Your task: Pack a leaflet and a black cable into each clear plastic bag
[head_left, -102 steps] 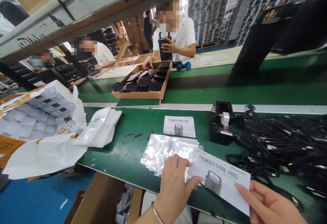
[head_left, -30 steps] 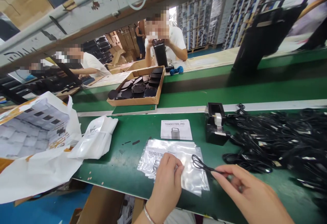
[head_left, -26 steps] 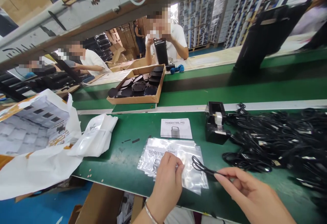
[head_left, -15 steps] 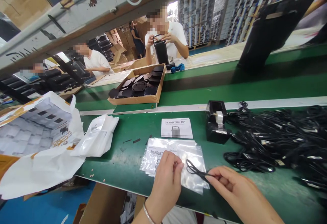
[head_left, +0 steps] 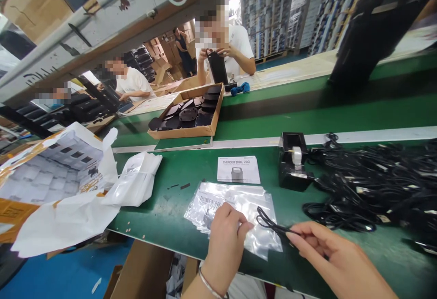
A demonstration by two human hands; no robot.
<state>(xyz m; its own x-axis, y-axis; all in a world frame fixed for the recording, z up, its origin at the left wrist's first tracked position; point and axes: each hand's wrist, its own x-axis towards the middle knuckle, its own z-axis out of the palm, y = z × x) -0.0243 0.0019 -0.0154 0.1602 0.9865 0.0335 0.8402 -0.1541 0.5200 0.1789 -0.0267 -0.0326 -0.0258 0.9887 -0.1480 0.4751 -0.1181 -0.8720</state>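
My right hand [head_left: 329, 249] pinches a bundled black cable [head_left: 273, 224] between thumb and fingers, its looped end pointing left over the clear bags. My left hand [head_left: 228, 235] is closed at the stack of clear plastic bags [head_left: 269, 244], thumb and forefinger pinched at what looks like the top bag's edge. The exact grip is partly hidden by the fingers. Printed leaflets show through the bags. Behind the stack lies a white THUNDERTRAIL PRO booklet [head_left: 239, 169].
Many black cables [head_left: 375, 180] are heaped on the right, beside a black tape dispenser [head_left: 294, 162]. White plastic bags [head_left: 138, 178] and an opened carton [head_left: 64, 162] stand left. Beyond are a tray of black parts [head_left: 186, 112], a tall black device [head_left: 368, 39] and a co-worker [head_left: 239, 44].
Both my hands have shifted slightly right, the right one carrying the cable along. The view has turned a little, and the tall black device sits farther right.
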